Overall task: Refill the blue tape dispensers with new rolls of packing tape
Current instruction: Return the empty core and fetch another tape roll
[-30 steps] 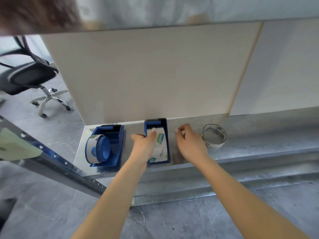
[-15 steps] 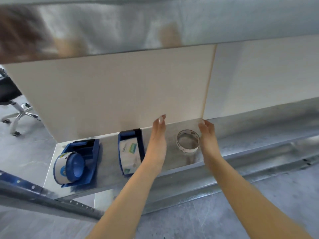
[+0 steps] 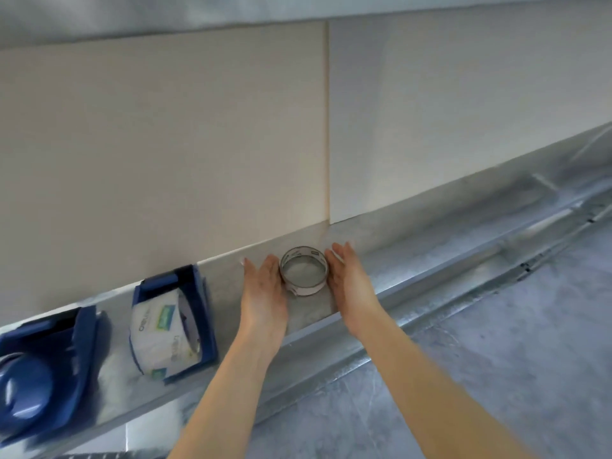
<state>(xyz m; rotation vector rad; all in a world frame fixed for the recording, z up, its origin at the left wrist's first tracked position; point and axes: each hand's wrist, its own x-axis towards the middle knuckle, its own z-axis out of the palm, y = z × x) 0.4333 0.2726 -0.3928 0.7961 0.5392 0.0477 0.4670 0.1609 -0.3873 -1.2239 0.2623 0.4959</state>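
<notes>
An empty tape core ring (image 3: 308, 289) lies flat on the metal shelf (image 3: 427, 250). My left hand (image 3: 265, 289) and my right hand (image 3: 347, 279) flank it with straight fingers, palms against its two sides. To the left, a blue tape dispenser (image 3: 202, 313) holds a white wrapped roll of packing tape (image 3: 155, 329). A second blue tape dispenser (image 3: 53, 369) with a blue hub sits at the far left, partly cut off by the frame edge.
Beige wall panels (image 3: 198, 144) rise right behind the shelf. An upper metal shelf (image 3: 165, 14) hangs overhead. The shelf's front lip (image 3: 414, 289) runs diagonally, with grey tiled floor (image 3: 496, 376) below on the right.
Both hands left the middle dispenser, moved right and closed in on the empty core ring from either side. The view has swung right and come closer.
</notes>
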